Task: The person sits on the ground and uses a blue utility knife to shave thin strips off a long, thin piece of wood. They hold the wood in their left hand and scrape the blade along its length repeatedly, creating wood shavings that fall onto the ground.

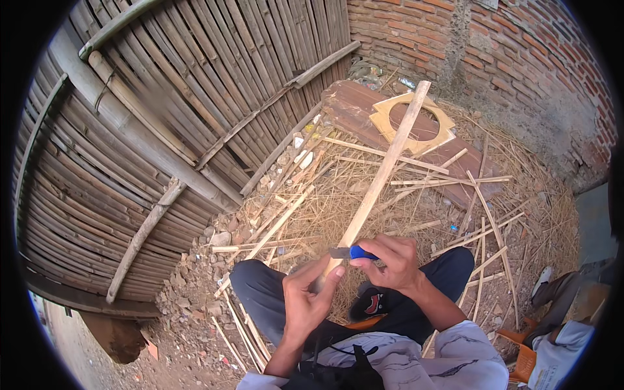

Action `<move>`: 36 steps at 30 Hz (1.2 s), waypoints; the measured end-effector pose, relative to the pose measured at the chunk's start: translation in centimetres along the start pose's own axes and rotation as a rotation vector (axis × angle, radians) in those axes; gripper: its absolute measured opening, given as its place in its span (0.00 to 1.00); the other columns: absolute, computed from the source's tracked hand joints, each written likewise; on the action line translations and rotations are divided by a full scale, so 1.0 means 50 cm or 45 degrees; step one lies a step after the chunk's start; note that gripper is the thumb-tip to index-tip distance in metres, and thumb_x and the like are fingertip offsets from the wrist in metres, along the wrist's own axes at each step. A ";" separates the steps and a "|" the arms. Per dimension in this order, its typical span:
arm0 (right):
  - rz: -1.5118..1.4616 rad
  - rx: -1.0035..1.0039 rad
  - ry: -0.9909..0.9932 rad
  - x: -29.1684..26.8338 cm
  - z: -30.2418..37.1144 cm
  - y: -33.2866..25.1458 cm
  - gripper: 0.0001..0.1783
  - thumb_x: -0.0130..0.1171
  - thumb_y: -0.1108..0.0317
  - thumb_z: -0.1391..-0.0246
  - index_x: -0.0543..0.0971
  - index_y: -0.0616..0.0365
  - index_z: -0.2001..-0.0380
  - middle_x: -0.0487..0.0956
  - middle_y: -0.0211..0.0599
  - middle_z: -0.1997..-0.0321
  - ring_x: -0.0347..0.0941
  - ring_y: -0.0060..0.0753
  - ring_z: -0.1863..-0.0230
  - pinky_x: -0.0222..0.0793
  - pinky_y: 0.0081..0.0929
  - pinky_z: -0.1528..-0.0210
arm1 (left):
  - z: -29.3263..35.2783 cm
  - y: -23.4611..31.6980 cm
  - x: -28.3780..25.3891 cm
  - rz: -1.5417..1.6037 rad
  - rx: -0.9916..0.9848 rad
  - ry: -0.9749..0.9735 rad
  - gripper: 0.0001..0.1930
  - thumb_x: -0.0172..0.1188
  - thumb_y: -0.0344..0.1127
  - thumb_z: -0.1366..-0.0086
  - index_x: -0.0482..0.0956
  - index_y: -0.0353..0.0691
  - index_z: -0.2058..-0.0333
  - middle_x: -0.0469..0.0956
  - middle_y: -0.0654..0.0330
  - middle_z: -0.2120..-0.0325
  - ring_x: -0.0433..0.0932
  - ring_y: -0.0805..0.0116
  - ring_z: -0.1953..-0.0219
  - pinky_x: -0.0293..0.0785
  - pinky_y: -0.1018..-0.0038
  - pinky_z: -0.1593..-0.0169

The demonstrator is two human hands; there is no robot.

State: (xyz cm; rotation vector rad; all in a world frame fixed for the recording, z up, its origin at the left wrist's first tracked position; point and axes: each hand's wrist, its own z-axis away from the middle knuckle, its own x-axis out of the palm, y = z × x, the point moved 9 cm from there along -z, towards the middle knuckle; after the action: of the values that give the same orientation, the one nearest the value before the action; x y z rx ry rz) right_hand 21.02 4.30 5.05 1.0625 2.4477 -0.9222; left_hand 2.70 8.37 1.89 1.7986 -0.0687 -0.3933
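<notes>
A long, pale strip of wood or bamboo (380,179) slants up and away from my lap. My left hand (311,289) grips its near end, thumb along one side and fingers on the other. In my right hand (392,261) is a knife with a blue handle (361,253), held between thumb and fingers. Its short, dark blade (339,252) lies across the strip just beyond my left hand, touching or very close to it. The strip's far end passes above a yellowish board with a round hole (390,117).
A brown plank (351,104) lies beneath the holed board. Loose pale sticks (279,224) and straw surround my crossed legs. A bamboo wall (214,84) stands at left, a brick wall (520,71) behind. Another person's leg (559,305) shows at right beside an orange seat (522,361).
</notes>
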 end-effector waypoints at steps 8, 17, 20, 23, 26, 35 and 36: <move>0.046 -0.049 0.017 0.000 -0.008 0.000 0.18 0.76 0.51 0.42 0.87 0.54 0.63 0.81 0.29 0.77 0.76 0.33 0.82 0.69 0.31 0.79 | -0.004 0.001 -0.014 -0.102 0.026 -0.013 0.17 0.74 0.30 0.31 0.87 0.29 0.47 0.88 0.49 0.66 0.81 0.71 0.68 0.76 0.72 0.62; 0.162 0.037 0.190 -0.050 0.015 0.050 0.14 0.75 0.58 0.39 0.87 0.58 0.62 0.84 0.35 0.73 0.81 0.36 0.77 0.74 0.32 0.74 | 0.006 0.011 -0.011 -0.148 0.022 -0.058 0.15 0.73 0.31 0.31 0.88 0.28 0.49 0.89 0.49 0.65 0.84 0.72 0.67 0.78 0.75 0.61; 0.266 0.297 0.333 -0.147 -0.025 0.132 0.13 0.73 0.63 0.38 0.86 0.63 0.60 0.86 0.44 0.68 0.85 0.40 0.71 0.77 0.31 0.69 | 0.058 -0.036 -0.017 -0.061 -0.172 -0.144 0.13 0.70 0.28 0.29 0.89 0.29 0.49 0.90 0.55 0.64 0.81 0.78 0.67 0.75 0.79 0.63; 0.251 0.255 0.317 -0.147 -0.022 0.133 0.14 0.73 0.64 0.38 0.87 0.65 0.59 0.87 0.47 0.67 0.86 0.42 0.68 0.78 0.31 0.68 | 0.067 -0.050 -0.026 -0.039 -0.143 -0.140 0.12 0.69 0.28 0.28 0.89 0.29 0.49 0.88 0.59 0.67 0.78 0.80 0.70 0.72 0.80 0.67; 0.239 0.237 0.261 -0.144 -0.021 0.148 0.14 0.74 0.64 0.39 0.87 0.65 0.59 0.87 0.46 0.67 0.87 0.43 0.68 0.79 0.32 0.68 | 0.067 -0.054 -0.021 -0.059 -0.154 -0.190 0.12 0.68 0.28 0.28 0.89 0.29 0.49 0.87 0.59 0.67 0.79 0.79 0.70 0.73 0.79 0.67; 0.309 0.066 0.165 -0.152 -0.071 0.169 0.14 0.73 0.61 0.37 0.88 0.63 0.57 0.88 0.44 0.67 0.87 0.39 0.68 0.80 0.32 0.66 | 0.105 -0.103 -0.044 0.182 -0.295 -0.093 0.16 0.71 0.30 0.29 0.88 0.31 0.46 0.89 0.56 0.67 0.80 0.79 0.67 0.73 0.78 0.65; 0.407 0.056 0.313 -0.189 -0.079 0.210 0.16 0.71 0.59 0.35 0.89 0.63 0.57 0.88 0.40 0.68 0.86 0.35 0.69 0.78 0.31 0.66 | 0.109 -0.102 -0.045 0.102 -0.299 -0.136 0.15 0.70 0.29 0.28 0.87 0.30 0.45 0.88 0.56 0.67 0.80 0.78 0.66 0.74 0.79 0.64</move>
State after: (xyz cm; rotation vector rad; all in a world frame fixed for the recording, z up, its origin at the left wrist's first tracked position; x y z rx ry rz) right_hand 35.00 7.32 8.21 1.6093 2.3491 -0.7832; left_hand -1.87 5.25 -3.60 1.5380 -0.1620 -0.4223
